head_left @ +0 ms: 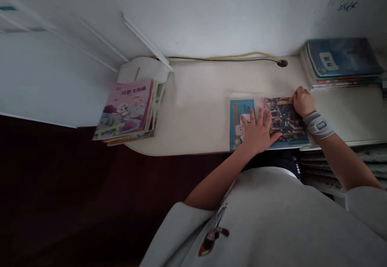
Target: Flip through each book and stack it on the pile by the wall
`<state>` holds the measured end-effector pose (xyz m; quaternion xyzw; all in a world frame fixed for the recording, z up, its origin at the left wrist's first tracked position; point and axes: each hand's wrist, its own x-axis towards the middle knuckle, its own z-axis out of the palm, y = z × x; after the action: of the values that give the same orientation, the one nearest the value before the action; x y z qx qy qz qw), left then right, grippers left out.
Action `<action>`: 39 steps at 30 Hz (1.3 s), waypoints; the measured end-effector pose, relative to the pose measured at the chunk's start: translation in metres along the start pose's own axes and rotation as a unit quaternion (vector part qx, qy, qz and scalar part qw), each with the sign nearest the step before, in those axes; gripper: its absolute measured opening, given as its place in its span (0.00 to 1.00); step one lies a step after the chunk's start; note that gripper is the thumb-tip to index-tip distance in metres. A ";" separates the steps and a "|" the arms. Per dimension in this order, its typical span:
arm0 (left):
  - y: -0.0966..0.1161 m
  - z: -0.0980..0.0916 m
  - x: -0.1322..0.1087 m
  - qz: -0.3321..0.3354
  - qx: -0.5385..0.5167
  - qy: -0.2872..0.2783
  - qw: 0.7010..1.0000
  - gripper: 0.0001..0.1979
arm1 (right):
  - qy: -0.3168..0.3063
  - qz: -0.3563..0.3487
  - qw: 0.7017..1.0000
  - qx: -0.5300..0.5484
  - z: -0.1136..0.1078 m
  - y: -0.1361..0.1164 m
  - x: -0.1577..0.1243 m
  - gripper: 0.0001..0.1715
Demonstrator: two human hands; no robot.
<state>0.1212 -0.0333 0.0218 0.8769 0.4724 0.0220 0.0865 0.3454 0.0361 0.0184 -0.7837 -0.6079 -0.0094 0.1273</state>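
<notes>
We spread our left hand (257, 134) open on the blue-edged book (284, 122), our right hand (304, 102) curled at its corner, grip unclear.

A pale, off-white desk (199, 113) runs from the left of the frame to the right edge, its front left corner rounded. On it at the left lies a stack of books (127, 107), a pink picture-book cover uppermost, jutting past the desk's front edge. Right of centre, a blue-edged book (287, 119) with a dark picture lies flat along the front edge. A blue-topped pile of books (344, 59) sits at the upper right. Along the back, yellow and black cables (223, 58) lead to a round hole (282, 63).
</notes>
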 end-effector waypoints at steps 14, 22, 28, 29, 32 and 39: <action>-0.011 0.000 -0.002 0.016 -0.017 -0.004 1.000 0.31 | -0.103 -0.380 0.918 0.040 0.002 -0.048 -0.082 0.45; -0.075 -0.009 -0.011 -0.113 0.003 -0.001 0.994 0.36 | -0.053 -0.229 0.971 -0.054 -0.005 0.014 -0.049 0.40; -0.054 -0.015 0.020 -0.003 0.022 0.013 1.000 0.32 | -0.031 -0.286 0.957 -0.038 0.001 -0.028 -0.058 0.43; -0.054 -0.013 0.023 0.002 0.016 0.008 1.000 0.32 | -0.043 -0.276 0.960 -0.030 0.004 -0.028 -0.057 0.43; -0.072 -0.007 0.025 -0.048 -0.008 0.005 0.999 0.32 | -0.049 -0.185 0.981 -0.017 0.009 -0.012 -0.051 0.39; -0.115 -0.010 0.022 -0.176 -0.052 0.126 0.975 0.26 | 0.034 -0.061 0.998 -0.008 0.000 -0.001 -0.041 0.31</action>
<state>0.0374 0.0483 0.0104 0.7647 0.6244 0.1412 0.0743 0.3338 -0.0031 0.0116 -0.7458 -0.6495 -0.0483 0.1404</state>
